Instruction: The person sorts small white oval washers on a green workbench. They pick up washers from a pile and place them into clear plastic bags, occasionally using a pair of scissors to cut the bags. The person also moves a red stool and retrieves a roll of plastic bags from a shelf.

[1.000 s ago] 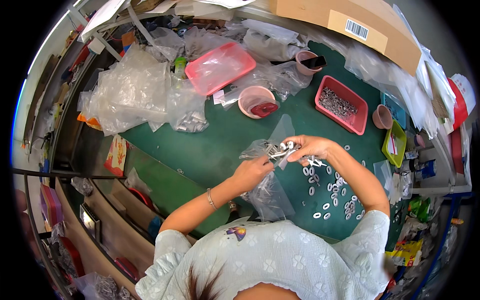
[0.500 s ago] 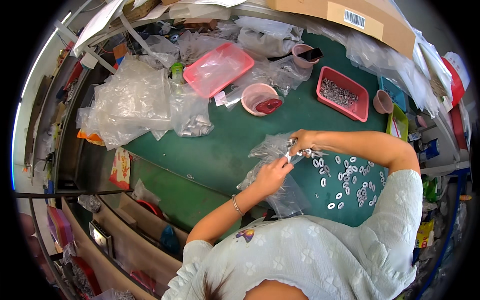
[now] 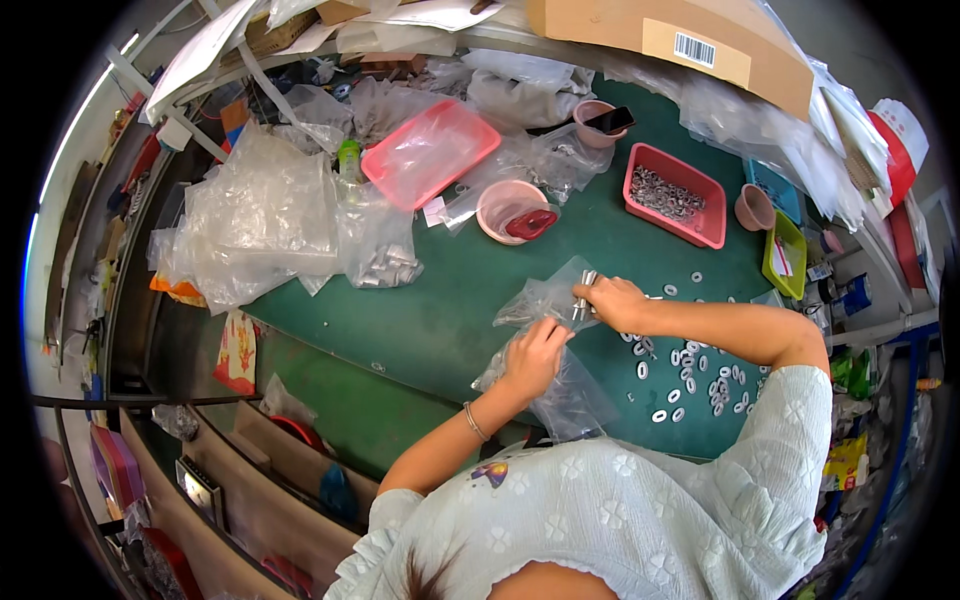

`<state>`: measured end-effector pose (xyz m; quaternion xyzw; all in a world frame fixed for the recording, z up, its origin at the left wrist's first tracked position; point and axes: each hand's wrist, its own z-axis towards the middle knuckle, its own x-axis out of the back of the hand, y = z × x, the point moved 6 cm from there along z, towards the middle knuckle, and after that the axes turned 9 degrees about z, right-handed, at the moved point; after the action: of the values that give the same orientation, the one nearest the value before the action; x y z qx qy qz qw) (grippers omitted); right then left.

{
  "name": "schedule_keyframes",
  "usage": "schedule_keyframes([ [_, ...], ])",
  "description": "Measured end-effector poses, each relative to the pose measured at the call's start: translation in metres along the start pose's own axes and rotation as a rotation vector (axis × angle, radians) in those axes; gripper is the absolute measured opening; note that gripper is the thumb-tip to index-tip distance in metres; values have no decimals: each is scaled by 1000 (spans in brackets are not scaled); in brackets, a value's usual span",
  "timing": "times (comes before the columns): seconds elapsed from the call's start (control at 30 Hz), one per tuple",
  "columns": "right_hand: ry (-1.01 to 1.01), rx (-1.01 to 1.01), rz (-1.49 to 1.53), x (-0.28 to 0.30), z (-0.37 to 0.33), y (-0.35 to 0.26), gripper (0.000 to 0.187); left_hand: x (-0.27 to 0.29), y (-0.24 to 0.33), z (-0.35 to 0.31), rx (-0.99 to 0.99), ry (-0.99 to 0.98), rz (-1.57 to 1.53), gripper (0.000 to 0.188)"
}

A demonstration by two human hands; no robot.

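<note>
My right hand [image 3: 616, 303] is closed around several slim silver metal pieces [image 3: 586, 290], which stick out between its fingertips above the green table [image 3: 450, 290]. Just to its left, my left hand [image 3: 536, 357] has its fingers drawn together; what they pinch is too small to make out. Crumpled clear plastic bags [image 3: 575, 395] lie beneath and around both hands. Scattered to the right of my hands are many small silver oval rings [image 3: 690, 360], lying flat; my right forearm passes over some of them.
Farther back stand a pink bin of small metal parts [image 3: 668, 200], a pink bowl with a red item [image 3: 490, 215] and a pink tray [image 3: 400, 165]. Large clear bags [image 3: 265, 215] cover the back left. A green tray [image 3: 785, 255] sits at the right edge, below an overhanging shelf with a cardboard box [image 3: 640, 35].
My right hand has turned, and the metal pieces in it now stand more upright. My left fingers have drawn back slightly from the right hand. The view has shifted a little.
</note>
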<state>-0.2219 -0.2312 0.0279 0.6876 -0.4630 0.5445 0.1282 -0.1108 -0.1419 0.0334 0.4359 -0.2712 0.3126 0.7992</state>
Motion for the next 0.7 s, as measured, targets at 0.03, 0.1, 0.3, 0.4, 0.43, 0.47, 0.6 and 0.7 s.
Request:
schedule_keyframes([
  [0.03, -12, -5, -58, -1, 0, 0, 36, -1, 1, -1, 7, 2, -4, 8],
  [0.1, -64, -10, -46, -2, 4, -2, 37, -1, 4, -2, -10, 23, -13, 8],
  [0.3, 14, -125, 505, -12, 30, 24, 43, -5, 1, -4, 8, -12, -23, 9],
  [0.4, -10, -380, 946, -25, 40, 30, 41, -2, -2, -2, 14, 23, -25, 8],
  [0.43, -25, -427, 1073, -31, 38, 26, 39, -1, -3, 0, 13, 45, -24, 7],
  [0.47, -40, -475, 1200, -38, 37, 22, 38, -1, -4, 2, 16, 50, -32, 7],
  [0.6, -74, -605, 1445, -58, 37, 19, 39, 1, -5, 3, 20, 93, -72, 8],
  [0.7, -204, -706, 1514, -74, 49, 27, 19, 2, -7, 1, 2, 133, -95, 10],
])
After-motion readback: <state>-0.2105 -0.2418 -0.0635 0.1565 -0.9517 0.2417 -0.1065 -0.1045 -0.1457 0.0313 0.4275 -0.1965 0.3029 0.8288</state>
